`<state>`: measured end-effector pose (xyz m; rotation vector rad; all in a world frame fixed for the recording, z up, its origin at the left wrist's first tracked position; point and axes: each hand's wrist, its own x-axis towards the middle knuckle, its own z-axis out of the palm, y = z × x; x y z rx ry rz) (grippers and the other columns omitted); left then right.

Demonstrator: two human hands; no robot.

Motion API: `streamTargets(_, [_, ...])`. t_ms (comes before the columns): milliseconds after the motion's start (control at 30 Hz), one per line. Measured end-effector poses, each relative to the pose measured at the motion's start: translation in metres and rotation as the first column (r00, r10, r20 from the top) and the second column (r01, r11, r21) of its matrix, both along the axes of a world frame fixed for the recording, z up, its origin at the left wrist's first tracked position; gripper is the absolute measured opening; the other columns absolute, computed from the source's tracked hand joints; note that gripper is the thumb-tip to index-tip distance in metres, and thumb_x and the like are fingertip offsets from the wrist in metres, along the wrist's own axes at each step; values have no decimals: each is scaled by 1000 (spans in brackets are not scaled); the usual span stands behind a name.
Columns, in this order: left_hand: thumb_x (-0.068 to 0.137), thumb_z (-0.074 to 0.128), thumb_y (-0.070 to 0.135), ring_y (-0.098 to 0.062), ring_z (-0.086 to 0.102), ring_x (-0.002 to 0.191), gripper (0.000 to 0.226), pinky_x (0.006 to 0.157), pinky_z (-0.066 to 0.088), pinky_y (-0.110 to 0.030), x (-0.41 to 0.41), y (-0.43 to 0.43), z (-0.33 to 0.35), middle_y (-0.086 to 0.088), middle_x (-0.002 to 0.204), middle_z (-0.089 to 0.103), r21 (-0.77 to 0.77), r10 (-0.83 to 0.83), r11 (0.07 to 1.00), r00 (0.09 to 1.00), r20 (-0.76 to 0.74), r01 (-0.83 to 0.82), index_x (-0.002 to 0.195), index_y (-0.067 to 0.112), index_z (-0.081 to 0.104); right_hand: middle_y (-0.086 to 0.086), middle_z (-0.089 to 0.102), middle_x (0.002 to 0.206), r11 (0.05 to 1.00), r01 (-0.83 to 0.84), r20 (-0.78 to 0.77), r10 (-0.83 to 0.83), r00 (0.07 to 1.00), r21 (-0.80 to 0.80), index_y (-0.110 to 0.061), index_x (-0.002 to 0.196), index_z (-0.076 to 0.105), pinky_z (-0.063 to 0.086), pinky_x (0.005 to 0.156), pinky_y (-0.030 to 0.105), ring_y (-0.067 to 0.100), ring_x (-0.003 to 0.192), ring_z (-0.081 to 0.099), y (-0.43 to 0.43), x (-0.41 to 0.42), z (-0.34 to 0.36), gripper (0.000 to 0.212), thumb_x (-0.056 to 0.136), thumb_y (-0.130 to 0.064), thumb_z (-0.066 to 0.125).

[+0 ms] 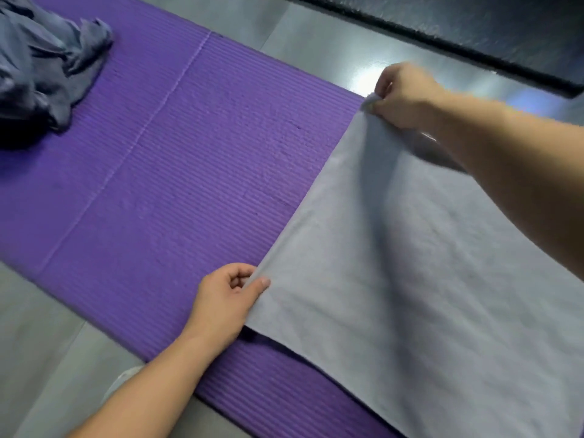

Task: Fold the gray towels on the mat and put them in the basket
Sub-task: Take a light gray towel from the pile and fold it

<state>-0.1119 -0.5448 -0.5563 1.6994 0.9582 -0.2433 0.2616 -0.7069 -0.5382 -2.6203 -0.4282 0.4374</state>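
Gray towel (pixel 426 263) corners pinched in both grips, left hand (pixel 227 298) near, right hand (pixel 404 96) far; skewed fold risked if corner slipped.

A spread towel (pixel 426 263) lies on the mat's (pixel 189 172) right part; crumpled towels (pixel 41 67) sit far left.

Your left grip (pixel 226 306), at 7 o'clock, pinches the towel (pixel 410 279) thumb on top; your right grip (pixel 401 96), at 1 o'clock, forearm outstretched, pinches it too.
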Motion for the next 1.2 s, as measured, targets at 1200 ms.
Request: streamTargets(1200, [80,64,38,-7,57,72,12,70,50,-38,-2,-182,17,10,74,61,446,-958,235,127,259,864,80,26,67,-4,61,77,562,640,-292,-588,755,523,-28,80,67,50,54,26,9,60,55,-263,-89,9,26,87,-6,55])
